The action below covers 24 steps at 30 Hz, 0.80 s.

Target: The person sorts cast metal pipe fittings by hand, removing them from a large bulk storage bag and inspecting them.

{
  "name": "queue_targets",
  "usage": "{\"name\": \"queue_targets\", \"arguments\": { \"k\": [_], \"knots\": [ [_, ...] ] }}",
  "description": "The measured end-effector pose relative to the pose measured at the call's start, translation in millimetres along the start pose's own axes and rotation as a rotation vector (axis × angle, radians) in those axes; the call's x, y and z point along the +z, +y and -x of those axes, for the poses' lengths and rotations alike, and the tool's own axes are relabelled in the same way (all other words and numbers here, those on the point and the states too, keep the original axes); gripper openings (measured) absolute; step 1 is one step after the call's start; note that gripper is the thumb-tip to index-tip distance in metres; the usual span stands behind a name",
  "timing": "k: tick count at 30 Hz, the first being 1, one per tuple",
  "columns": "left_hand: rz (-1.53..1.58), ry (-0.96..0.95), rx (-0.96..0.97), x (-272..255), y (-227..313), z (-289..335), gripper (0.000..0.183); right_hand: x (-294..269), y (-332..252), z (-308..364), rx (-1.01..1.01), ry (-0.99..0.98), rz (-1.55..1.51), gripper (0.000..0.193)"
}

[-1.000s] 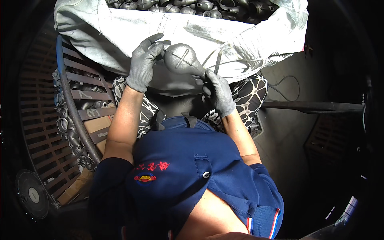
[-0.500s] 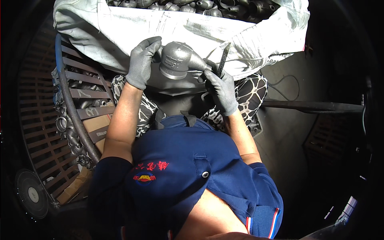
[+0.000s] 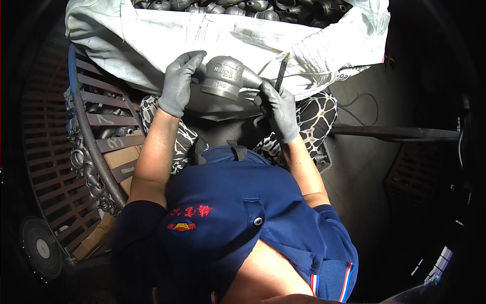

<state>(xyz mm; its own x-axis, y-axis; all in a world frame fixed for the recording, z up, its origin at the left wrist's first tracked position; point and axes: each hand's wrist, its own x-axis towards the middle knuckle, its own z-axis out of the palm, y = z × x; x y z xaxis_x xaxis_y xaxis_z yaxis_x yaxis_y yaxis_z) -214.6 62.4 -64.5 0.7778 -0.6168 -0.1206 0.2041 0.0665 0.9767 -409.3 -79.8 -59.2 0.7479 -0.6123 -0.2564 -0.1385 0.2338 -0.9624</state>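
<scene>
Both of my hands wear grey gloves. A grey metal casting [image 3: 223, 76] is held up in front of the white sack, with a round bulging body, a threaded rim on its lower side and a pipe end at each side. My left hand [image 3: 177, 86] closes on the left pipe end, its thumb and forefinger pinched together. At the right pipe end, my right hand [image 3: 281, 112] is closed, with its fingertips against the casting. A dark, narrow file [image 3: 282, 72] sticks up out of that same hand; its lower part is hidden in the glove.
Beyond my hands, a big white woven sack [image 3: 167, 33] holds many dark castings [image 3: 238, 10]. To the left stands a slatted metal crate [image 3: 106, 120] with more metal parts and cardboard in it. A fan [image 3: 43, 248] is at lower left. A dark bar [image 3: 395, 133] runs out to the right.
The casting has rolled and tilted a little between my hands, so its raised markings now face differently. The file has shifted slightly with my right hand. My left hand has barely moved.
</scene>
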Motion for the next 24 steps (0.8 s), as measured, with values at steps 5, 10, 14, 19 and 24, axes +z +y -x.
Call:
{"name": "queue_targets", "arguments": {
  "k": [5,10,14,19,24],
  "knots": [
    [-0.014,-0.091,-0.015,4.9,10.6,8.0,0.031,0.6,-0.7,-1.5,-0.004,0.025,0.068,0.048],
    [0.035,-0.132,0.037,3.8,12.5,6.2,0.028,-4.8,15.8,-2.3,-0.068,-0.090,0.190,0.064],
    [0.010,-0.110,0.063,0.8,19.8,7.0,0.027,6.3,24.4,-6.1,-0.049,-0.104,-0.009,0.062],
    [-0.022,-0.011,0.071,-10.5,58.9,16.2,0.027,21.6,3.0,-0.6,0.065,-0.324,0.004,0.054],
    [-0.109,0.179,0.435,-75.9,136.3,-7.0,0.016,15.5,5.8,-3.9,-0.044,-0.286,0.052,0.046]
  ]
}}
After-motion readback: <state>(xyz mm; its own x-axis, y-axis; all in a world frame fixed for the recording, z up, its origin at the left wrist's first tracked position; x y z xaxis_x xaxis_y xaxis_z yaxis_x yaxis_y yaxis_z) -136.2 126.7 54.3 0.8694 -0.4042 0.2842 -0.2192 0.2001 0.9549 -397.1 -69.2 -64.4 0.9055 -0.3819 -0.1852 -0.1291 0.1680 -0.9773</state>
